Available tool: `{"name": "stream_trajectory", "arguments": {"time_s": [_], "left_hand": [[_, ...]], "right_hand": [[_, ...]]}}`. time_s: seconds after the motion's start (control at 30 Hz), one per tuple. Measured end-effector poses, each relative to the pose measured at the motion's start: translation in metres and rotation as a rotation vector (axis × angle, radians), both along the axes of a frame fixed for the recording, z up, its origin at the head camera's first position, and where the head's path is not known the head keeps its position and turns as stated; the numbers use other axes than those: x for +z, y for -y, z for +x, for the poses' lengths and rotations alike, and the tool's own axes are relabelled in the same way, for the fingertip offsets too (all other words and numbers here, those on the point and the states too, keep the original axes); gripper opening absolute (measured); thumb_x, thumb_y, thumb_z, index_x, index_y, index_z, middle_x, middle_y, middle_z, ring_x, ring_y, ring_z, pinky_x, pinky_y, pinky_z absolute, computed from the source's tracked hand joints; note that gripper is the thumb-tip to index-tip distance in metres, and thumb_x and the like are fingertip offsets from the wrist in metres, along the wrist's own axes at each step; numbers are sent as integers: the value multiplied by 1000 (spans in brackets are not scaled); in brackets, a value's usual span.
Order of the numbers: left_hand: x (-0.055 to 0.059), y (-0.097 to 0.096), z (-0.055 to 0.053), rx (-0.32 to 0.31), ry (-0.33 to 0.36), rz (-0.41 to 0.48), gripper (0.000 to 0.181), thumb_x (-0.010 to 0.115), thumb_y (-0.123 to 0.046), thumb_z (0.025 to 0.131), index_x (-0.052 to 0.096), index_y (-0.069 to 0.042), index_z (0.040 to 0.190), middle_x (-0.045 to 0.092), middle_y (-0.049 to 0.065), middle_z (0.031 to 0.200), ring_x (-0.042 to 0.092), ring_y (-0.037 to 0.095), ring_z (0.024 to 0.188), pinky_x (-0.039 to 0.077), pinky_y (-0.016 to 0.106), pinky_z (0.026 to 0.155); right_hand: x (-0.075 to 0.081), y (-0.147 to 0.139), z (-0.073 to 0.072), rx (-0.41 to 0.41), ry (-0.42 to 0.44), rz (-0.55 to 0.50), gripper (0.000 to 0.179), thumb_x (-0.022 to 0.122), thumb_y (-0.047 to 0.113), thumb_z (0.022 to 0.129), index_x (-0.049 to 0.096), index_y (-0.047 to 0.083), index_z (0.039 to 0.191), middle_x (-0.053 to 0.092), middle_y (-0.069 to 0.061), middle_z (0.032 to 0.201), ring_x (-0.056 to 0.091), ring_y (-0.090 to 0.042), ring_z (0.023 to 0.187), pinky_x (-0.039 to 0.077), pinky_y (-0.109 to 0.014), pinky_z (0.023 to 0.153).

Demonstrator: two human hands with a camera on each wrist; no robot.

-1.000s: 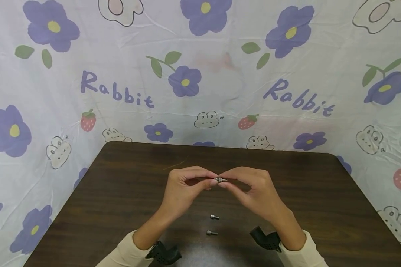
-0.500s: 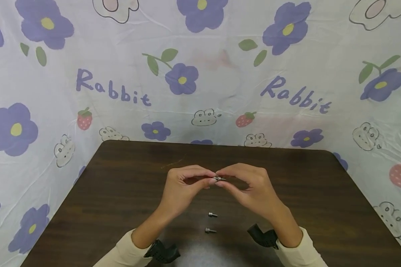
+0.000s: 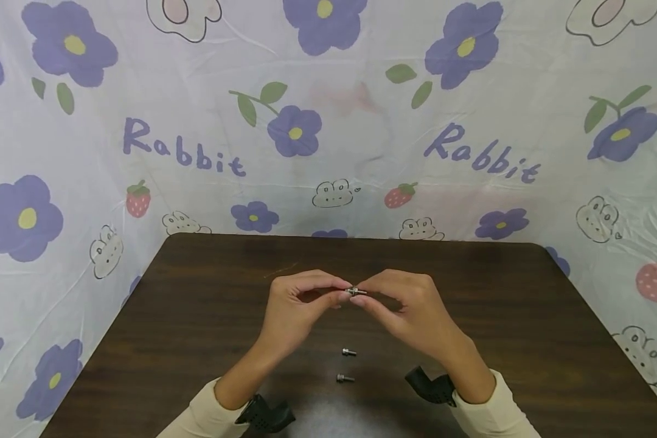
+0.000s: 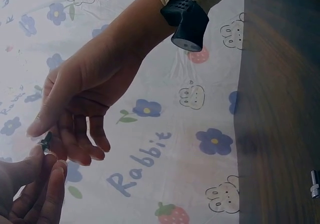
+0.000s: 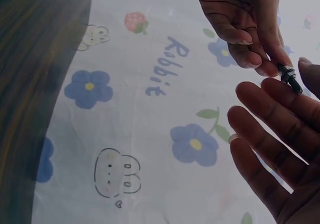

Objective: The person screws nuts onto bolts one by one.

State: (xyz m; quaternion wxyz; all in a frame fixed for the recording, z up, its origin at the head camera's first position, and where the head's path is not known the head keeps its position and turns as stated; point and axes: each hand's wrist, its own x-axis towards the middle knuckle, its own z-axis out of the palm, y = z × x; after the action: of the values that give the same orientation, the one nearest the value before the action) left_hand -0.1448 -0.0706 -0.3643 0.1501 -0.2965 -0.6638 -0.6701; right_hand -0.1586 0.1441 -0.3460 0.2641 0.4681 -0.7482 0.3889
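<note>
Above the table, my left hand (image 3: 292, 310) pinches one end of a small metal bolt (image 3: 356, 292) between thumb and forefinger. A nut or collar (image 5: 287, 74) sits partway along it in the right wrist view, and the dark threaded end points toward my right hand (image 3: 418, 313). That hand's thumb and forefinger lie on either side of the threaded end. In the right wrist view its fingers are fairly straight, with the thumb apart from the bolt. Two similar bolts, an upper bolt (image 3: 348, 352) and a lower bolt (image 3: 345, 378), lie on the table nearer the body.
The dark wooden table (image 3: 208, 340) has rounded far corners. A white cloth (image 3: 361, 140) printed with flowers and rabbits hangs behind it and at both sides. Black wrist-worn camera mounts, one left mount (image 3: 265, 415) and one right mount (image 3: 431, 386), jut inward under the forearms.
The head view has shifted slightly. Both hands stay together around the bolt, and the right thumb and forefinger have shifted a little about it. The two bolts on the table have not moved.
</note>
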Motion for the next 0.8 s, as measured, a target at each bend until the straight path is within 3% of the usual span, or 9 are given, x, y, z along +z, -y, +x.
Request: {"name": "stream_trajectory", "arguments": {"time_s": [0.2, 0.37, 0.57, 0.8], "left_hand": [[-2, 0, 2, -6, 3, -1, 10, 78, 0, 87, 79, -2, 97, 75, 8, 91, 72, 32, 73, 62, 38, 67], [-3, 0, 3, -1, 1, 1, 10, 78, 0, 87, 79, -3, 97, 75, 8, 90, 71, 37, 73, 62, 39, 67], [-3, -1, 4, 7, -14, 0, 10, 78, 0, 87, 79, -2, 96, 75, 8, 90, 72, 29, 73, 62, 38, 67], [-5, -2, 6, 9, -16, 0, 10, 79, -1, 87, 79, -2, 96, 75, 8, 90, 72, 25, 73, 62, 38, 67]], "right_hand": [[0, -2, 2, 0, -10, -18, 31, 69, 33, 98, 76, 4, 105, 76, -6, 96, 72, -15, 81, 59, -25, 73], [1, -2, 2, 43, -66, -52, 22, 70, 24, 98, 75, 3, 103, 76, -8, 95, 74, -20, 81, 60, -25, 75], [1, -2, 2, 58, -104, -51, 21, 70, 24, 98, 75, 5, 103, 76, -5, 94, 73, -15, 79, 59, -25, 71], [-2, -2, 3, 52, -79, -40, 19, 72, 23, 97, 76, 6, 103, 76, -4, 94, 72, -13, 79, 58, -22, 72]]}}
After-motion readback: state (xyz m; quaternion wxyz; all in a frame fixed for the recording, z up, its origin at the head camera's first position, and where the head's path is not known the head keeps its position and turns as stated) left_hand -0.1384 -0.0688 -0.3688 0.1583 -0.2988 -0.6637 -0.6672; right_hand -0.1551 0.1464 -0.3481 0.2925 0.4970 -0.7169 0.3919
